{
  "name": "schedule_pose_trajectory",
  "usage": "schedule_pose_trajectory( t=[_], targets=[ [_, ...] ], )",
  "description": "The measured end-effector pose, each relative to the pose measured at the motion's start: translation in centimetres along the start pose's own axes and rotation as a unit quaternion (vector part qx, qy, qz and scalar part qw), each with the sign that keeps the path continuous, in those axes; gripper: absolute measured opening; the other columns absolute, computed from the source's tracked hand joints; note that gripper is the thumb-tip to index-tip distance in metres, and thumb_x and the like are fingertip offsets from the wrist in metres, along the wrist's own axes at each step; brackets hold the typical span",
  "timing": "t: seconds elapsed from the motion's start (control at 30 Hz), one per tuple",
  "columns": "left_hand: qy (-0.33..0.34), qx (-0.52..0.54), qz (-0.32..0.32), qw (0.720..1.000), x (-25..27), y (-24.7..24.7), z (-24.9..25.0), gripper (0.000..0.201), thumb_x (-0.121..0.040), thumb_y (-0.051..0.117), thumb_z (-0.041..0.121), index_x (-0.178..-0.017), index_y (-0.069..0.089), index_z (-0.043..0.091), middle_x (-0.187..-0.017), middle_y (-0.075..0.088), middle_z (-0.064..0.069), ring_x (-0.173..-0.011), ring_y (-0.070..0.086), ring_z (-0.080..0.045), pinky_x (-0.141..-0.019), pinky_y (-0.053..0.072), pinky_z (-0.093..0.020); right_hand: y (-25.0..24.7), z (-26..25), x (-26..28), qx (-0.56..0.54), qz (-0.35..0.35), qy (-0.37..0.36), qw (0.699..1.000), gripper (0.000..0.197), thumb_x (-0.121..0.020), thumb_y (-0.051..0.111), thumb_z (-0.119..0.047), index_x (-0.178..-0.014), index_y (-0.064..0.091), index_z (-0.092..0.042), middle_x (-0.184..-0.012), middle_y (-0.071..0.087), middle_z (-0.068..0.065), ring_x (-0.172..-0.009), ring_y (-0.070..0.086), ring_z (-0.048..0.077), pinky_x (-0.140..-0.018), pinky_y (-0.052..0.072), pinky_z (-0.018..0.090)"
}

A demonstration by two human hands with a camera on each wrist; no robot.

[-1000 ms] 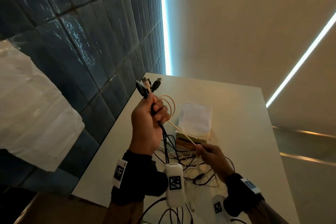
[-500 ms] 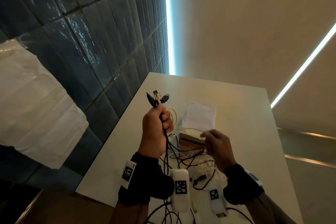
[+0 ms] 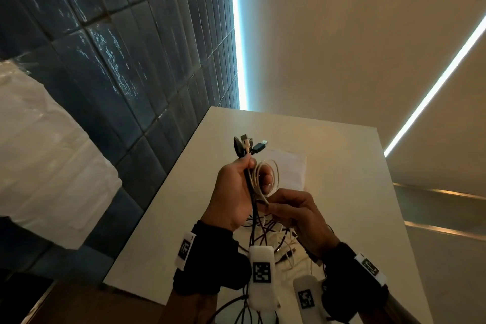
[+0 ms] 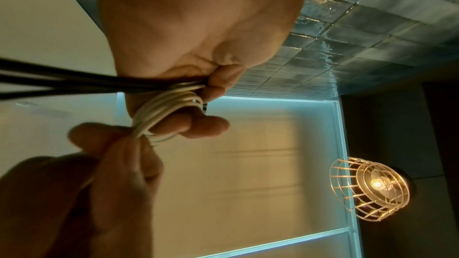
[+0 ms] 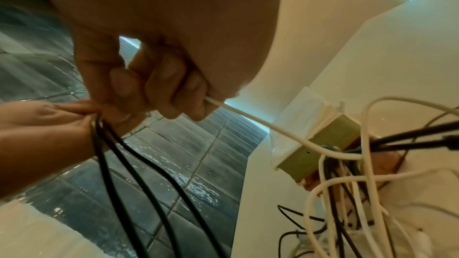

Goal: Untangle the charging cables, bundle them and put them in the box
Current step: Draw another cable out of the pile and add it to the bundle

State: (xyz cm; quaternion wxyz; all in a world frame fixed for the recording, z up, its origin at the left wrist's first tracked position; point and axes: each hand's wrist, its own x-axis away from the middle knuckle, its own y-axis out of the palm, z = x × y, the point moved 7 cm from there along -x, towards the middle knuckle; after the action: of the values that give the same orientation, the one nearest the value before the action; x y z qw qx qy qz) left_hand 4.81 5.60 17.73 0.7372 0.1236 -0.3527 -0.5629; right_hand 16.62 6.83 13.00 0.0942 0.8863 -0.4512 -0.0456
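My left hand (image 3: 238, 192) is raised above the table and grips several cables; their USB plugs (image 3: 249, 146) stick up out of the fist. A white cable (image 3: 265, 177) is looped in coils round the left fingers (image 4: 196, 125). My right hand (image 3: 297, 214) sits just below the coils and pinches the white cable (image 5: 261, 123) between thumb and fingertips. Black cables (image 5: 139, 183) hang down from the left fist into a tangle of black and white cables (image 3: 273, 239) on the table. A small box (image 5: 325, 144) lies beside the tangle, hidden behind the hands in the head view.
The white table (image 3: 355, 218) runs along a dark tiled wall (image 3: 131, 73) on the left. A white sheet or pouch (image 3: 292, 168) lies behind the hands. A wire-cage lamp (image 4: 370, 187) hangs overhead. A white wrapped bundle (image 3: 39, 152) sits at the left.
My right hand let go of the stretched white cable, rose to the left hand and now pinches the cable just under the coils, which have grown. The left hand has moved slightly.
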Motion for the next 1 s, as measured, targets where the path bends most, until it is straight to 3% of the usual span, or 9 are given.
schedule_pose_trajectory(
  t=[0.07, 0.23, 0.37, 0.5, 0.57, 0.73, 0.87, 1.0],
  targets=[
    [0.003, 0.056, -0.028, 0.998, 0.2, 0.5, 0.2, 0.03, -0.1, 0.036, 0.026, -0.073, 0.043, 0.016, -0.066, 0.05, -0.004, -0.055, 0.047, -0.017, -0.061, 0.037, -0.03, -0.7, 1.0, -0.1, -0.03, 0.001, 0.027, 0.999, 0.035, -0.073, 0.071, -0.024, -0.082, 0.065, 0.009, -0.063, 0.028, 0.011, -0.055, 0.017, 0.02, -0.05, 0.012, 0.028],
    [0.075, 0.099, -0.034, 0.992, 0.3, 0.1, 1.7, 0.028, -0.098, 0.038, 0.025, -0.072, 0.043, 0.017, -0.066, 0.042, 0.001, -0.051, 0.033, -0.01, -0.058, 0.027, -0.028, -2.4, 3.8, -0.2, -0.038, 0.007, 0.078, 0.996, 0.01, -0.082, 0.067, -0.018, -0.077, 0.073, -0.011, -0.062, 0.027, 0.003, -0.056, 0.012, 0.019, -0.051, 0.007, 0.031],
    [0.116, 0.077, -0.021, 0.99, 0.3, -0.5, 2.3, 0.032, -0.101, 0.035, 0.026, -0.071, 0.044, 0.017, -0.064, 0.035, 0.004, -0.05, 0.025, -0.009, -0.055, 0.023, -0.027, -3.5, 6.5, 0.0, 0.007, 0.034, 0.109, 0.993, 0.022, -0.092, 0.058, -0.012, -0.074, 0.071, -0.013, -0.059, 0.03, 0.002, -0.053, 0.016, 0.015, -0.05, 0.009, 0.03],
    [0.145, 0.05, -0.017, 0.988, 0.5, -0.7, 3.0, 0.032, -0.101, 0.035, 0.026, -0.07, 0.042, 0.017, -0.061, 0.031, 0.004, -0.048, 0.023, -0.008, -0.05, 0.022, -0.024, -4.0, 8.4, 0.4, 0.058, 0.058, 0.121, 0.989, 0.032, -0.096, 0.055, -0.012, -0.067, 0.067, -0.018, -0.055, 0.034, -0.003, -0.048, 0.023, 0.008, -0.045, 0.016, 0.021],
    [0.149, 0.041, -0.017, 0.988, 0.7, -0.8, 3.3, 0.032, -0.101, 0.034, 0.025, -0.07, 0.041, 0.018, -0.061, 0.029, 0.004, -0.048, 0.022, -0.008, -0.049, 0.021, -0.024, -4.3, 8.8, 0.6, 0.07, 0.071, 0.119, 0.988, 0.033, -0.096, 0.055, -0.01, -0.066, 0.066, -0.018, -0.054, 0.035, -0.005, -0.047, 0.025, 0.007, -0.044, 0.02, 0.018],
    [0.153, 0.052, -0.033, 0.986, 0.8, -0.7, 3.1, 0.031, -0.1, 0.037, 0.026, -0.07, 0.043, 0.018, -0.061, 0.029, 0.005, -0.048, 0.021, -0.008, -0.049, 0.021, -0.024, -5.0, 9.2, 0.1, 0.074, 0.088, 0.087, 0.99, 0.02, -0.097, 0.054, -0.007, -0.08, 0.062, 0.0, -0.052, 0.041, -0.012, -0.047, 0.031, 0.001, -0.045, 0.026, 0.012],
    [0.173, 0.065, -0.038, 0.982, 1.0, -1.2, 4.2, 0.026, -0.094, 0.043, 0.028, -0.07, 0.043, 0.017, -0.061, 0.03, 0.005, -0.048, 0.022, -0.008, -0.048, 0.023, -0.023, -6.3, 10.9, 0.1, 0.099, 0.103, 0.099, 0.985, 0.022, -0.096, 0.056, -0.009, -0.076, 0.063, -0.003, -0.055, 0.044, -0.009, -0.05, 0.034, 0.004, -0.047, 0.029, 0.013],
    [0.147, 0.056, -0.016, 0.987, 0.5, -1.7, 3.4, 0.032, -0.1, 0.036, 0.026, -0.07, 0.043, 0.018, -0.059, 0.031, 0.005, -0.046, 0.023, -0.007, -0.048, 0.023, -0.023, -7.8, 12.0, -0.1, 0.135, 0.157, 0.106, 0.973, 0.026, -0.094, 0.058, -0.007, -0.069, 0.065, -0.009, -0.054, 0.047, -0.012, -0.05, 0.038, 0.006, -0.047, 0.031, 0.014]
  ],
)
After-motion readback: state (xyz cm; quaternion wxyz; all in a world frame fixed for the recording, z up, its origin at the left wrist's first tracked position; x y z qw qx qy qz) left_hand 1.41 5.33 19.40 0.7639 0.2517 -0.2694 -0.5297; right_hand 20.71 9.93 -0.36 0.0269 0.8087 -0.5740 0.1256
